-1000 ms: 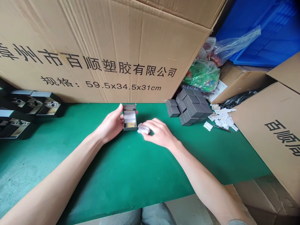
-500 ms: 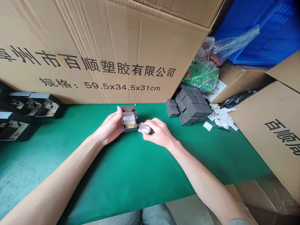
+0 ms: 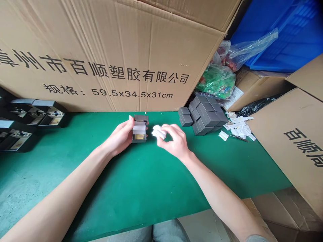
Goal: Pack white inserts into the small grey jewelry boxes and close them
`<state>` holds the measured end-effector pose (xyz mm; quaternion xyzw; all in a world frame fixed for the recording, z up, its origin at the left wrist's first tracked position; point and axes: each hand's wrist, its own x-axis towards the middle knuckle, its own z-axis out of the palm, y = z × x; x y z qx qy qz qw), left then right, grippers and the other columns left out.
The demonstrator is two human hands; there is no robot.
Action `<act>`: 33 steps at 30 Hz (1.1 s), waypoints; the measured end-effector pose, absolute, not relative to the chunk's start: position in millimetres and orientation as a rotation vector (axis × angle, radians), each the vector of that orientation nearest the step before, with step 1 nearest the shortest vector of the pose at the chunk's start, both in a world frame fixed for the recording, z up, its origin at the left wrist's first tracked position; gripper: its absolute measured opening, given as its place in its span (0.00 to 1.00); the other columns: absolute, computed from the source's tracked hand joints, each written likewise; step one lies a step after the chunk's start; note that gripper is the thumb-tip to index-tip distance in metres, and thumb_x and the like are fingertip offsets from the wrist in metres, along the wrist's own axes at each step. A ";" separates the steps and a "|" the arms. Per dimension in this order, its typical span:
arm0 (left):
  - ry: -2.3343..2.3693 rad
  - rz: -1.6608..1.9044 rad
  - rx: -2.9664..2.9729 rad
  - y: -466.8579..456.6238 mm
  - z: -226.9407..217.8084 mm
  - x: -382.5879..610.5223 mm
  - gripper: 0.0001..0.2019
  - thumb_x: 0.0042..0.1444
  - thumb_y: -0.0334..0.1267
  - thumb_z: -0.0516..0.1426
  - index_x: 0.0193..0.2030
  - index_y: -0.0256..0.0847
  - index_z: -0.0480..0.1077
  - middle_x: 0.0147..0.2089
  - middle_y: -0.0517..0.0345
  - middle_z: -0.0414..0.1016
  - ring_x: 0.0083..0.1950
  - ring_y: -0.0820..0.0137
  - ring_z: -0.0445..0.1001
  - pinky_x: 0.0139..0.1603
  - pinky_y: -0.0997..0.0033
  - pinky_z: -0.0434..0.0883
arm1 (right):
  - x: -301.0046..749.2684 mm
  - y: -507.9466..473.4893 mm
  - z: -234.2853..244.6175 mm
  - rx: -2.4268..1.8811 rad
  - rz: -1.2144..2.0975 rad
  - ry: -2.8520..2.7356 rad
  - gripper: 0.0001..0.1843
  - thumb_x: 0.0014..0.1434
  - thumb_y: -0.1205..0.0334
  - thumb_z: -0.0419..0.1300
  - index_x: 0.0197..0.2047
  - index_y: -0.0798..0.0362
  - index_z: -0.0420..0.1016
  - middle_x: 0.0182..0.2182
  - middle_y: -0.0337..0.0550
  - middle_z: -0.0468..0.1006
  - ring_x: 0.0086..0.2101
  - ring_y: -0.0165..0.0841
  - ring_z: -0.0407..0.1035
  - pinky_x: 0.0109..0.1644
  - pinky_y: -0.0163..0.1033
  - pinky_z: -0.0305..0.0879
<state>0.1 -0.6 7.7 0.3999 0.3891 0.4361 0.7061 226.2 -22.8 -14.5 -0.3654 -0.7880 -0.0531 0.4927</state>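
Box (image 3: 139, 128) open in left hand (image 3: 118, 137), white pieces (image 3: 158, 132) in right hand (image 3: 174, 143)

Hands apart, narrow gap between them. Left fingers wrap the box from its 9 o'clock side; white lining (image 3: 139, 128) and gold card (image 3: 139, 136) show inside. Cannot tell if the box touches green mat (image 3: 151, 178). Right hand pinches the white pieces at the box's 3 o'clock.

Risks: a loose pinch could drop the pieces or fan them apart. Tilting the box could shift the card. Gray box stack (image 3: 204, 116) sits at 2 o'clock from the right hand; a wide knuckle swing could topple it into white slips (image 3: 238, 125) at its 3 o'clock.
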 end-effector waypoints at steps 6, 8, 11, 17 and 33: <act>0.711 0.958 0.976 -3.5 3.0 2.6 0.25 0.65 0.55 0.59 0.61 0.42 0.74 0.60 0.45 0.79 0.59 0.56 0.76 0.56 0.62 0.74 | 219.8 -28.6 -11.0 -0.824 -0.185 -2.028 0.13 0.60 0.64 0.63 0.49 0.46 0.74 0.43 0.45 0.84 0.40 0.40 0.78 0.44 0.49 0.78; 0.681 0.928 0.977 -5.5 4.4 3.8 0.23 0.65 0.52 0.60 0.62 0.44 0.74 0.61 0.46 0.78 0.59 0.58 0.76 0.56 0.62 0.73 | 217.8 -29.7 -12.0 -0.806 -0.182 -2.036 0.15 0.60 0.66 0.62 0.50 0.46 0.74 0.44 0.45 0.84 0.41 0.40 0.78 0.46 0.49 0.78; 0.687 0.887 0.975 -8.0 6.2 4.2 0.23 0.64 0.50 0.62 0.63 0.46 0.73 0.58 0.47 0.79 0.57 0.59 0.76 0.57 0.61 0.72 | 217.1 -30.1 -12.6 -0.789 -0.210 -2.044 0.15 0.60 0.67 0.62 0.50 0.46 0.74 0.44 0.45 0.84 0.40 0.39 0.77 0.46 0.47 0.78; 0.740 0.888 1.013 -10.0 7.2 5.8 0.24 0.62 0.50 0.64 0.62 0.45 0.75 0.55 0.49 0.80 0.55 0.60 0.76 0.54 0.63 0.72 | 218.8 -28.8 -13.4 -0.838 -0.233 -2.164 0.07 0.61 0.66 0.61 0.43 0.48 0.76 0.43 0.46 0.83 0.40 0.40 0.76 0.44 0.48 0.78; 0.758 0.856 1.164 -11.8 -1.5 6.9 0.26 0.62 0.54 0.62 0.61 0.43 0.77 0.58 0.48 0.81 0.55 0.56 0.77 0.53 0.66 0.73 | 210.7 -38.2 -11.0 -0.712 -0.073 -2.099 0.18 0.63 0.68 0.61 0.55 0.47 0.74 0.48 0.46 0.83 0.47 0.41 0.78 0.52 0.49 0.79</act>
